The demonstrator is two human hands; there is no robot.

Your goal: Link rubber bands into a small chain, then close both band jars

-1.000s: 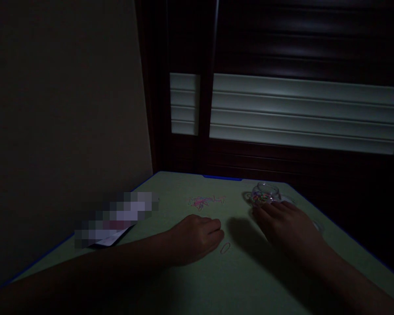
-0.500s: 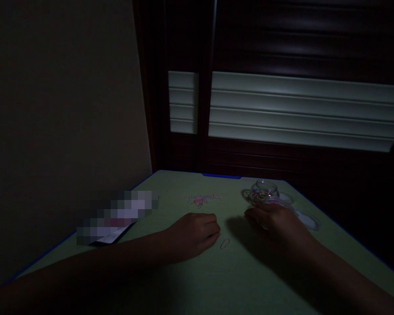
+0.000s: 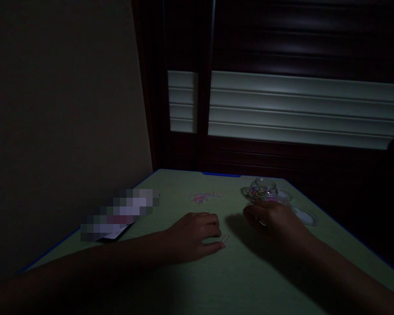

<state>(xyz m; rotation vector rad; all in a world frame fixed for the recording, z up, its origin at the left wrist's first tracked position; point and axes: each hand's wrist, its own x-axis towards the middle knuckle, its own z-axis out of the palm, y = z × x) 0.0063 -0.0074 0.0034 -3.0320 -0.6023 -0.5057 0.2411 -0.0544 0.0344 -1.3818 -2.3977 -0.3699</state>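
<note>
A thin pink loop (image 3: 225,239), like a small rubber band, lies on the pale green table. The thumb tip of my left hand (image 3: 197,236) is at the loop's near edge. That hand is open, thumb spread from the bent fingers. My right hand (image 3: 276,221) is closed in a pinch just in front of the jars; whatever is in its fingers is hidden. Behind it stands a clear jar (image 3: 262,190) with colourful small pieces. A second clear container with pink contents (image 3: 274,199) is partly covered by the hand. Farther off lies a loose pile of coloured loops (image 3: 203,197).
Two round clear lids lie by the jars, the nearer lid (image 3: 305,216) close to the table's right edge. A blurred flat object (image 3: 118,218) rests at the left edge. A wall (image 3: 68,109) rises on the left, and dark louvred panels (image 3: 282,109) stand behind the table.
My left hand has opened, its thumb moving out to the right to the pink loop. My right hand stays almost in place by the jars.
</note>
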